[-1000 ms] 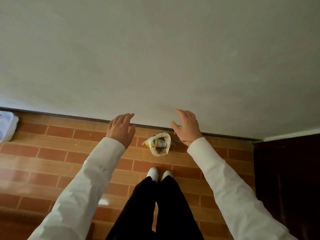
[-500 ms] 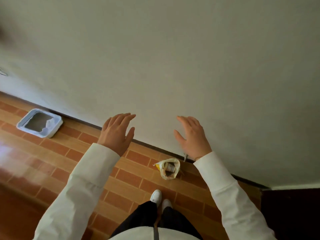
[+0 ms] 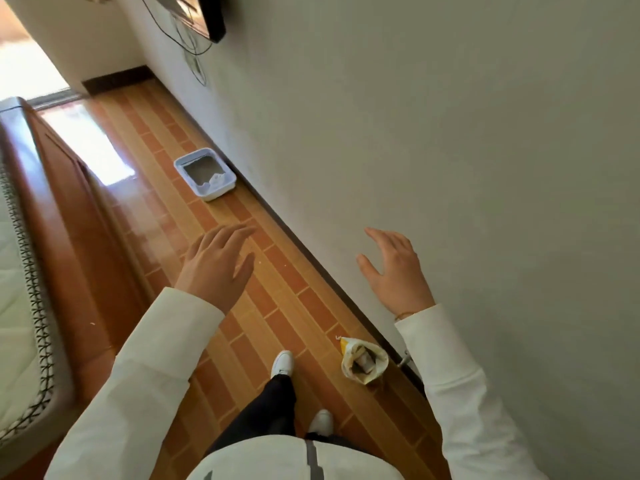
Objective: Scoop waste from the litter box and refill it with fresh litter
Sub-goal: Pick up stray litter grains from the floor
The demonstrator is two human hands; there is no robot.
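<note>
Box [image 3: 205, 174] sits by the wall, ahead of the left hand [image 3: 215, 265], which is nearer. Both hands, right hand [image 3: 398, 271] included, are spread wide and empty.

The single head-worn camera looks steeply down, tilted, along the tiled floor [image 3: 277, 299] beside a wall [image 3: 450, 133].

Floor [image 3: 277, 306]: glossy brick-pattern tile, orange-brown, with bright reflections. Wall [image 3: 450, 133] beside the floor: matt, smooth pale paint. Litter box [image 3: 227, 188] on the floor against the wall: smooth pale-blue plastic holding grainy grey litter. Bag [image 3: 363, 365] on the floor near the wall: crinkled plastic film. Bed frame [image 3: 69, 237] opposite the wall: polished wood. Sleeves [image 3: 156, 358]: matt white cloth.
</note>
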